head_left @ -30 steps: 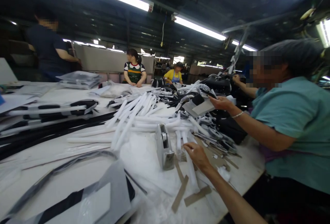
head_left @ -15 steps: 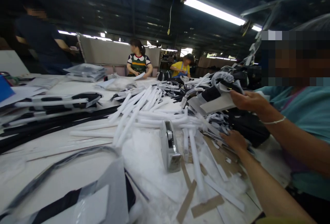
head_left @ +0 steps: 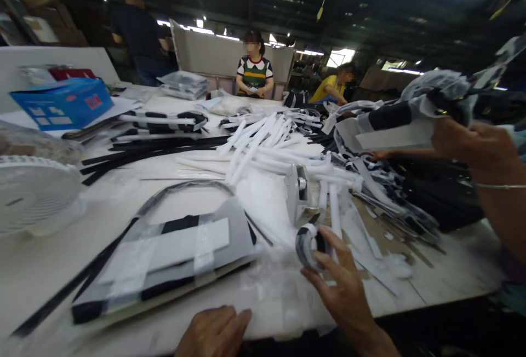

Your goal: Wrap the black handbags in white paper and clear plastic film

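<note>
In my right hand [head_left: 343,286] is a small coiled strap [head_left: 306,247], grey and black with a white band around it. Thumb and fingers grip its right side, just in front of the tape dispenser [head_left: 298,193]. My left hand [head_left: 213,332] is low at the table's front edge, its fingers curled; nothing shows in it, though the palm is hidden. Beyond it lies a bag [head_left: 181,261] in grey and black, wrapped in clear plastic with a white card on top. Its wrapped handle [head_left: 184,187] arches away from me.
White foam tubes [head_left: 263,143] lie heaped mid-table. Wrapped straps [head_left: 394,198] are piled to the right. A co-worker's hand [head_left: 476,143] holds a wrapped black and white piece there. At left are a white fan [head_left: 39,198] and a blue box [head_left: 61,102]. Other people stand behind.
My right hand has come back from the strap pile with the coiled strap in it. My left hand has come into view. The view has turned right-to-left, bringing in the fan and blue box.
</note>
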Demonstrator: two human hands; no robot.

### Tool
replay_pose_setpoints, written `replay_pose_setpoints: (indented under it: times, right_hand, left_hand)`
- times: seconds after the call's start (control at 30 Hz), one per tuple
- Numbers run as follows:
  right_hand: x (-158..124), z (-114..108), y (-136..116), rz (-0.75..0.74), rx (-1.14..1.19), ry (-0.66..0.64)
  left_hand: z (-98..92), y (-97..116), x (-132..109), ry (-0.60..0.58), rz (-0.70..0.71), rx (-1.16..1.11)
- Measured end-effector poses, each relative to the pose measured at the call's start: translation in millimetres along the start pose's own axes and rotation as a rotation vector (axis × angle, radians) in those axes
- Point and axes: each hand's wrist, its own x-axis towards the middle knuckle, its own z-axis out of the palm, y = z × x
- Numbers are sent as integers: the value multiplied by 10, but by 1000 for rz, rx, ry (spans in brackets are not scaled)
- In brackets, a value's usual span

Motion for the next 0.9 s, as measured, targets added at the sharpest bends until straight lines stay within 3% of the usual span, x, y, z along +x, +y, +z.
replay_pose_setpoints:
  times: [0.1,0.2,0.3,0.4,0.5,0.7,0.77,0.9]
  right_hand:
    - [-199,289,-475,46,51,-123]
    - [-226,390,-608,110,73,-274]
    - [-143,212,-423,184,120,-326]
    - [-26,-96,-60,252,71,-247]
    - [65,-283,262,157,-40,-300]
    - [101,-163,460,-82,-310,-822]
    - [80,-101,483,-151,-382,-874]
    - [35,-53,582,-247,-412,-809]
  left_hand:
    - [-23,12,22,-99,-50,-73]
    - [-53,24,8,-160,-88,-83]
    - [-46,13,-21,-171,-96,-101]
    - [-20,3,-39,-146,-99,-111]
    - [-13,9,-30,-134,-96,-106]
    - [-11,22,-42,-161,-110,-81]
    - [-3,25,-57,-177,-124,-82]
    - [-13,47,-41,-212,-153,-74]
